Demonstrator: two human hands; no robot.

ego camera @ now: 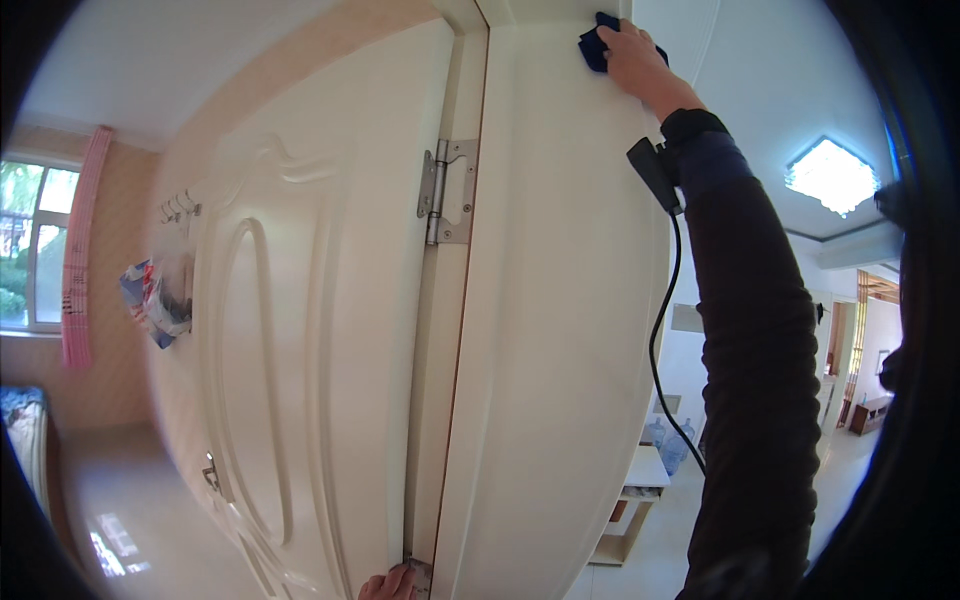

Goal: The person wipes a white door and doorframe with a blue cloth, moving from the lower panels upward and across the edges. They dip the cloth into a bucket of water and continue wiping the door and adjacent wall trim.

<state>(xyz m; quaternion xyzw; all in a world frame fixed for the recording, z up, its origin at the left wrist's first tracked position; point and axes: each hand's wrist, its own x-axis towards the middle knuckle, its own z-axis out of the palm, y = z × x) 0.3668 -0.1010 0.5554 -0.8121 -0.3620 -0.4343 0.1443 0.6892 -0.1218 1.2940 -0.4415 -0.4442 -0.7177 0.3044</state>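
Observation:
My right hand [637,64], raised high at the end of an outstretched arm, holds a folded dark blue cloth [594,52]. The cloth lies against the upper part of the cream door frame [555,247], by its outer edge. A black device [652,176] with a cable is strapped at my right wrist. At the bottom of the view, my left hand [388,583] touches the hinge-side edge of the open white panelled door [292,300], beside a lower hinge [422,576]. Most of that hand is cut off, so its grip is unclear. A metal hinge [450,191] joins door and frame higher up.
A lever handle [211,474] juts from the door. Bags [156,304] hang below wall hooks [180,206] at left, near a window [37,247] and pink curtain [84,255]. Beyond the frame stand a small shelf unit [646,466] and water bottles [673,450].

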